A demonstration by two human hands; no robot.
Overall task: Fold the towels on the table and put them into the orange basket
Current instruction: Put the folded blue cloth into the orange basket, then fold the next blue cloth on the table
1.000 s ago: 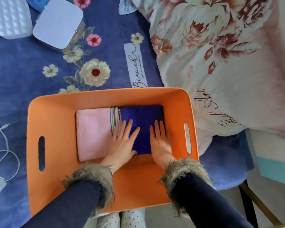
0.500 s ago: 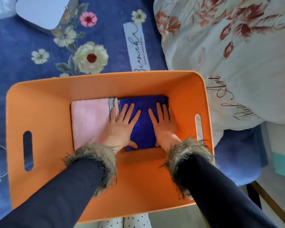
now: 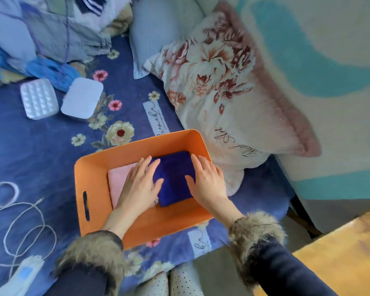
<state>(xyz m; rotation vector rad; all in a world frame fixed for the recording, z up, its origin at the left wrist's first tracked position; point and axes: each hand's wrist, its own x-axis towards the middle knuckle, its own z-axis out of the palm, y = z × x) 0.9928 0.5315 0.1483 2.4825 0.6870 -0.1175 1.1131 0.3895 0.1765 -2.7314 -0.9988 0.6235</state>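
Evidently both hands were inside the orange basket (image 3: 90,167) at this moment, one on each side of the folded dark blue towel (image 3: 174,178). The left hand (image 3: 140,186) lay flat, fingers straight and slightly spread, over the seam where the blue towel met the folded pink towel (image 3: 119,178); its fingertips pointed toward the far wall of the basket and its thumb reached onto the blue cloth. The right hand (image 3: 207,181) was likewise flat and relaxed, holding nothing, at the blue towel's right edge and close to the basket's right wall. Whether this palm pressed the cloth or hovered just over it could not be told.

The blue towel lay between the two hands, its long axis running away from the wrists, roughly parallel to the fingers. The pink towel lay just to the left of the left hand's fingers, partly beneath the palm, touching the blue one. A thin striped edge appeared to show near the left wrist, too small to identify.

In my judgement neither hand was nearer: the blue towel was bracketed evenly, placement looked finished, and any coming move would be withdrawal toward the person. No loose towels were visible on the surrounding floral blanket (image 3: 41,157).
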